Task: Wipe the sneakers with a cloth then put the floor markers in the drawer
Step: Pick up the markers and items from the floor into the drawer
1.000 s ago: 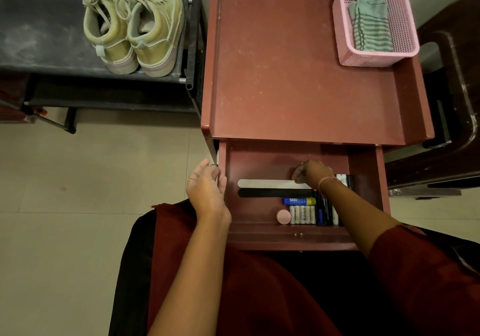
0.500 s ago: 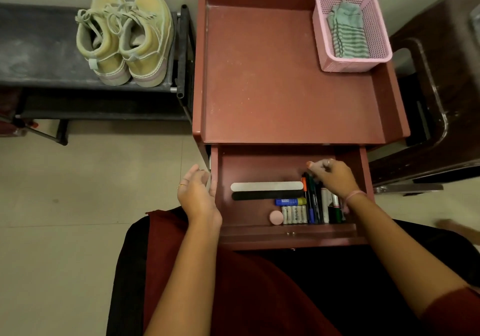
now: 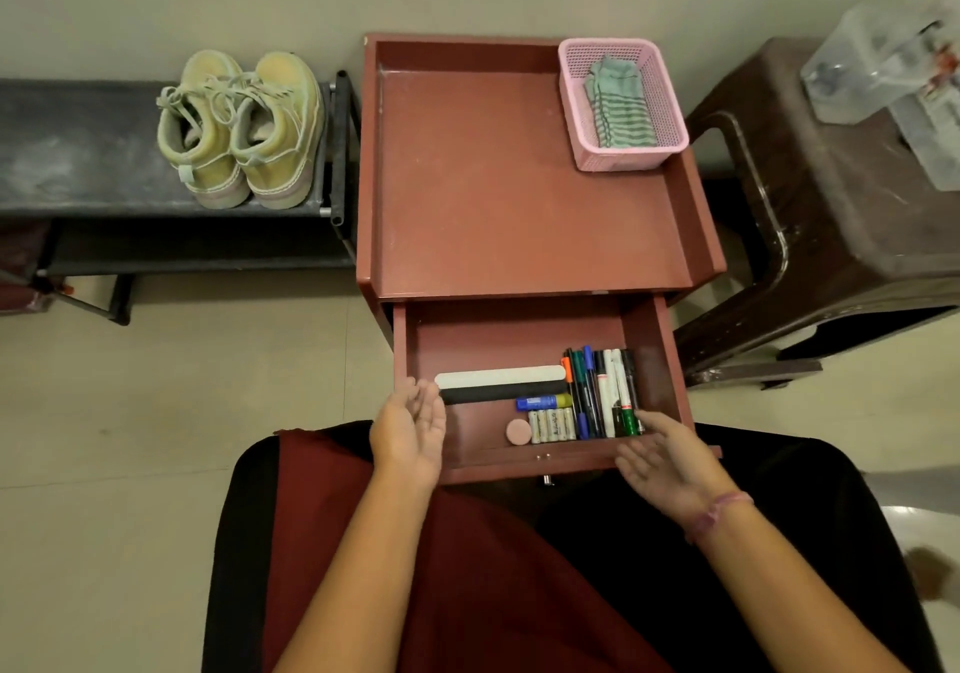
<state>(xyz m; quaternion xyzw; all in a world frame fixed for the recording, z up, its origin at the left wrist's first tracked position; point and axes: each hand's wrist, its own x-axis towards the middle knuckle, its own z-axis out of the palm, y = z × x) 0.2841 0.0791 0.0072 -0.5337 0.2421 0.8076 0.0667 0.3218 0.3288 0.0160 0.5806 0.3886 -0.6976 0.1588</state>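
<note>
Two markers, white (image 3: 500, 375) and black (image 3: 504, 391), lie flat in open drawer (image 3: 519, 332). Left hand (image 3: 410, 425) and right hand (image 3: 662, 456): grip spread, holding nothing. Judged light, stiff strips; pinch mid-length edges.

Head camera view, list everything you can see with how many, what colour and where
Sneakers: two, pale yellow, on black rack, left.
Cabinet: one, reddish-brown, centre.
Basket: one, pink, cabinet top, back right.
Cloth: one, green striped, in basket.
Drawer: one, open.
Floor markers: two strips, white and black, in drawer.
Pens: several, mixed, drawer right.
Batteries: four, white, drawer front.
Stool: one, dark brown, right.
Left hand: open, at drawer's left side.
Right hand: open, at drawer front.
</note>
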